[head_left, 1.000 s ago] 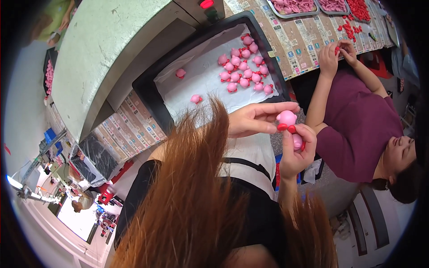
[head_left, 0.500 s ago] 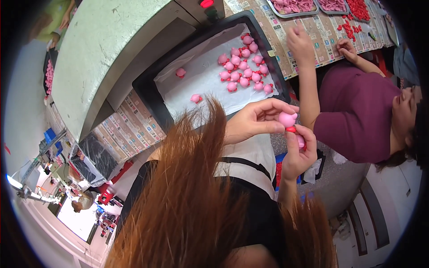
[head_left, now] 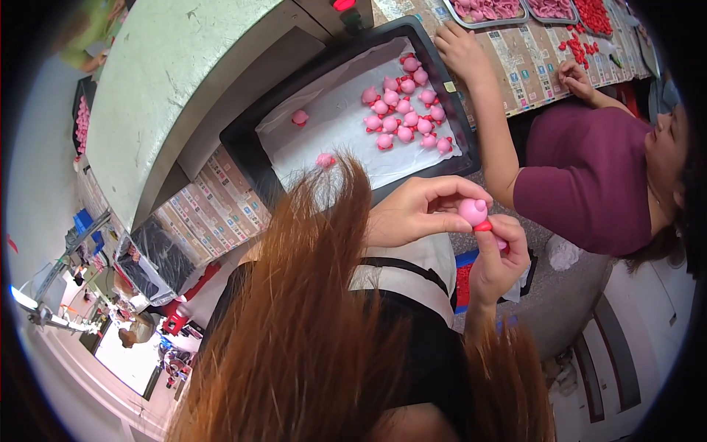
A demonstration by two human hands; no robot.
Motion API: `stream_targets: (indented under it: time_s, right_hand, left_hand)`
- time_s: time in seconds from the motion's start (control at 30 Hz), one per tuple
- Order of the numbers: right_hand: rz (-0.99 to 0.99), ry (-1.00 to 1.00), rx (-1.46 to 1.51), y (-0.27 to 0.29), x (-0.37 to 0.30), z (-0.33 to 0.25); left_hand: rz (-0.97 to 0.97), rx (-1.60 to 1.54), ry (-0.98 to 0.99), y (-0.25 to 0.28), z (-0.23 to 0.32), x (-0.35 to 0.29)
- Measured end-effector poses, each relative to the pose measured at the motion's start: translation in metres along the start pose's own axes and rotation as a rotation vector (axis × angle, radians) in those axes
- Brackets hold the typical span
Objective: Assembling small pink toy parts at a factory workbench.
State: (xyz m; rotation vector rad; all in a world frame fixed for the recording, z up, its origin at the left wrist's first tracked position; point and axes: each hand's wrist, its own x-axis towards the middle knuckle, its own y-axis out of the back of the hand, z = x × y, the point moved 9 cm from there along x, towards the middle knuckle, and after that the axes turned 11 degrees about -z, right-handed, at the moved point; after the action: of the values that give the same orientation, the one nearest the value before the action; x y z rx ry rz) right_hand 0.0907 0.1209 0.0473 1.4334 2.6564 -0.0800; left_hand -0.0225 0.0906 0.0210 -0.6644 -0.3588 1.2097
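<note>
In front of my body, my left hand (head_left: 412,214) has thumb and fingers closed round a round pink toy figure (head_left: 473,212) with small knobs on it. My right hand (head_left: 500,258) pinches a small red part (head_left: 482,226) against the figure's lower side. A second pink piece (head_left: 501,243) shows between the curled fingers of my right hand, mostly hidden. Beyond my hands lies a black tray (head_left: 471,151) lined with white paper. Several pink figures with red feet (head_left: 404,107) are clustered at its right, and two sit apart at its left.
A pale green machine housing (head_left: 177,66) stands over the tray's left. At right, a co-worker in a maroon top (head_left: 582,184) rests one hand (head_left: 460,51) by the tray's far right corner. Metal trays of pink parts (head_left: 495,10) and loose red parts (head_left: 578,48) lie beyond.
The pink figure has turned a little in my fingers, and my right hand has shifted slightly right and down. The co-worker's near hand has moved left, to the tray's edge.
</note>
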Motion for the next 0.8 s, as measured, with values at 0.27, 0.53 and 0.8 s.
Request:
stream_targets:
  time_s: [0.27, 0.53, 0.8]
  right_hand:
    - [0.029, 0.056, -0.082, -0.004, -0.002, -0.014]
    - [-0.046, 0.060, -0.227, -0.003, 0.005, -0.022]
    - [-0.019, 0.006, -0.171, 0.001, 0.012, -0.015]
  left_hand:
    - [0.057, 0.164, 0.019, -0.001, 0.001, -0.006]
    - [0.003, 0.006, -0.031, -0.004, -0.002, -0.002]
    - [-0.036, 0.004, 0.008, -0.006, 0.000, 0.004]
